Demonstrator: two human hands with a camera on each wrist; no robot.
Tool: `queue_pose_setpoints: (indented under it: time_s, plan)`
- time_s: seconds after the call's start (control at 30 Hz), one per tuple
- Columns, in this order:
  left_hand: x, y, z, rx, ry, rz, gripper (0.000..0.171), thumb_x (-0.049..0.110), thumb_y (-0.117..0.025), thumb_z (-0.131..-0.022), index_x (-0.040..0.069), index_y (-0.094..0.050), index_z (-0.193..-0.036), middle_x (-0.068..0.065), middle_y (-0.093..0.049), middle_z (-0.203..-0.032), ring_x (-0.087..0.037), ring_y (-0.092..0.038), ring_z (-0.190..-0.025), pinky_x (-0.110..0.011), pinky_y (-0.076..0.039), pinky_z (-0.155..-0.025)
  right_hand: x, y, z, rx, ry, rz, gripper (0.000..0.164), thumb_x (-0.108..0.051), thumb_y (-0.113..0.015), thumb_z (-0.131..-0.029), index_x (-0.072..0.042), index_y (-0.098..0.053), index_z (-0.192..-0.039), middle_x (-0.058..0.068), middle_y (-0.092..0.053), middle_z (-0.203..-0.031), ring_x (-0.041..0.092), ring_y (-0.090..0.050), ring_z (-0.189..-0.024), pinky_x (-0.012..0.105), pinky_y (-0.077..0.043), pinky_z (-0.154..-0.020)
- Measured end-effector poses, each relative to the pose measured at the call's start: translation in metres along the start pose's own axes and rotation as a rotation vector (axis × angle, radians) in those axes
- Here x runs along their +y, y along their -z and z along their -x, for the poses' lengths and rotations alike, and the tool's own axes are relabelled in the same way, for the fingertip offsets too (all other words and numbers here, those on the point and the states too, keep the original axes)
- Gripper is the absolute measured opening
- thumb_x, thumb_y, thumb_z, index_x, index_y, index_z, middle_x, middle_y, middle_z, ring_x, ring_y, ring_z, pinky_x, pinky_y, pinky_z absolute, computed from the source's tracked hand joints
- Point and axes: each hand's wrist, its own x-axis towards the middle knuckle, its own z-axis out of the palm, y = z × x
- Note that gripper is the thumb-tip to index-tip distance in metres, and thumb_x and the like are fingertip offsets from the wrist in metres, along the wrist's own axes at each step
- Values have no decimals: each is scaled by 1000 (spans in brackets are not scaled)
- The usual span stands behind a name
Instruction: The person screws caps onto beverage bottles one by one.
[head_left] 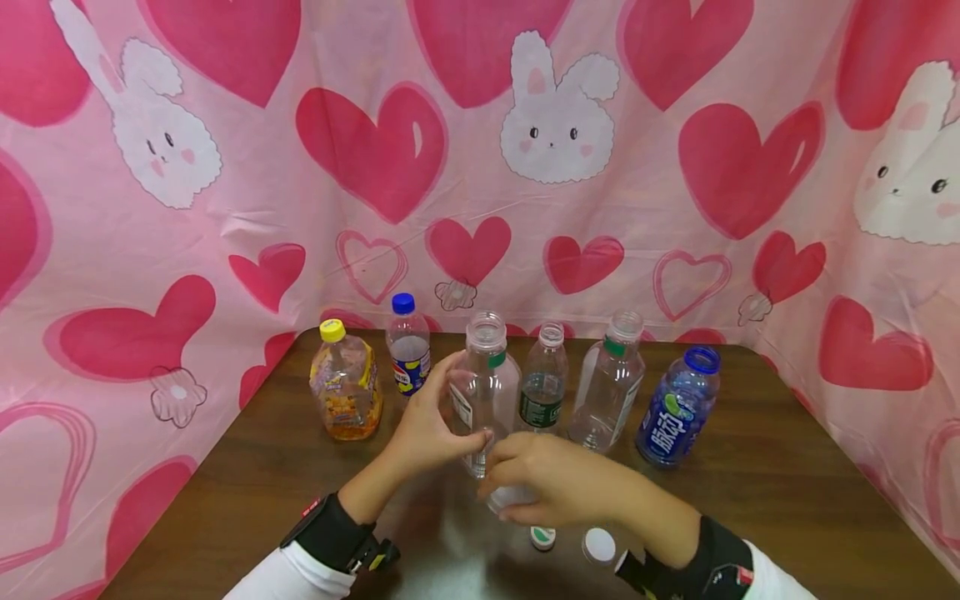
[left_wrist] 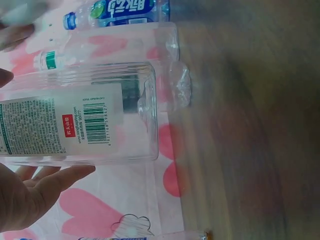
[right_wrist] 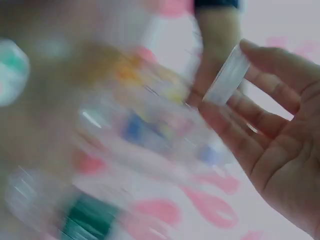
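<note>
My left hand (head_left: 431, 425) grips a clear square-sided bottle (head_left: 487, 379) with an uncapped mouth, its thumb on the near side. In the left wrist view that bottle (left_wrist: 92, 125) shows a white back label with a barcode, and its base appears to be off the table. Close by, my right hand (head_left: 558, 479) pinches a white screw cap (head_left: 512, 498) between thumb and fingers, below the bottle's mouth. Seen from the right wrist, the cap (right_wrist: 227, 75) is edge-on at the fingertips.
Behind stand a yellow-capped bottle (head_left: 347, 396), a blue-capped bottle (head_left: 409, 354), an uncapped green-label bottle (head_left: 543, 392), another clear uncapped bottle (head_left: 606, 396) and a blue-label bottle (head_left: 677, 412). A green-and-white cap (head_left: 542, 538) and a white cap (head_left: 599, 545) lie on the wooden table (head_left: 787, 500).
</note>
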Motion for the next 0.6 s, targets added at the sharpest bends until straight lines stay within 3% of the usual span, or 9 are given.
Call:
queue_pose_setpoints:
  time_s: [0.17,0.3,0.43,0.6]
  plan:
    - [1,-4,4,-29,11,-2,99,14,-88,-66,25,-33,-147,-2,-59,-125,-23,-57,-96,-32,-53,-66,2,72,-2,163,0,-7,29,-10,-80,-79,-11,-71,-107,-1,-66,-107,12,-61,-97,24,-54,-80]
    - [4,-7,5,-43,22,-18,99,16,-89,-66,26,-34,-147,0,-59,-124,-19,-55,-91,-33,-53,-65,11,115,-10,210,-66,-16,33,-6,-81,-77,-6,-71,-109,2,-67,-108,13,-62,-92,26,-57,-70]
    - [6,-9,6,-54,22,-22,98,15,-88,-65,25,-35,-147,0,-60,-123,-18,-55,-90,-37,-54,-65,22,133,-22,211,-124,-7,34,-7,-82,-77,-6,-72,-109,4,-66,-109,15,-62,-93,29,-58,-72]
    - [7,-14,6,-67,2,-29,97,15,-88,-65,25,-35,-147,1,-60,-121,-17,-56,-90,-35,-54,-66,29,138,-35,154,-151,-13,33,-7,-81,-78,-8,-72,-110,3,-67,-111,17,-63,-98,36,-58,-78]
